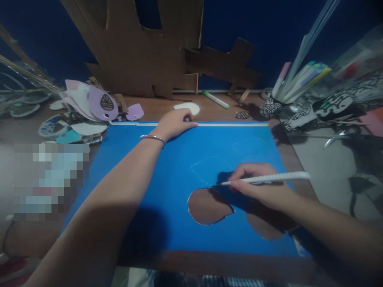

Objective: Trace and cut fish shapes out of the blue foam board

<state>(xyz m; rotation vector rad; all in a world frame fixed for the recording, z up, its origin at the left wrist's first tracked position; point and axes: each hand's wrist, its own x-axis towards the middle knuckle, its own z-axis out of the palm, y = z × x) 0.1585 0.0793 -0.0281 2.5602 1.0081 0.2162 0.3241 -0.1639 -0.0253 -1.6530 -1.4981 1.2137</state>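
A blue sheet [134, 159] lies on the brown table, with a white strip along its far edge. Two holes are cut through it, and the table shows through the leaf-shaped one [209, 205]. Above that hole is a faint white leaf outline. My right hand [257, 183] is closed around a slim white cutting tool [275, 177], its thin tip beside the upper edge of the hole. My left hand [176, 121] rests at the sheet's far edge, fingers curled under and thumb on the strip; whether it holds anything is hidden.
Purple and white paper shapes [103, 101] pile up at the back left. Cardboard [149, 52] stands behind the table. A green-capped marker [216, 99] and a white oval piece [191, 109] lie beyond the sheet. Patterned pen holders [271, 107] and scissors [334, 137] are at the right.
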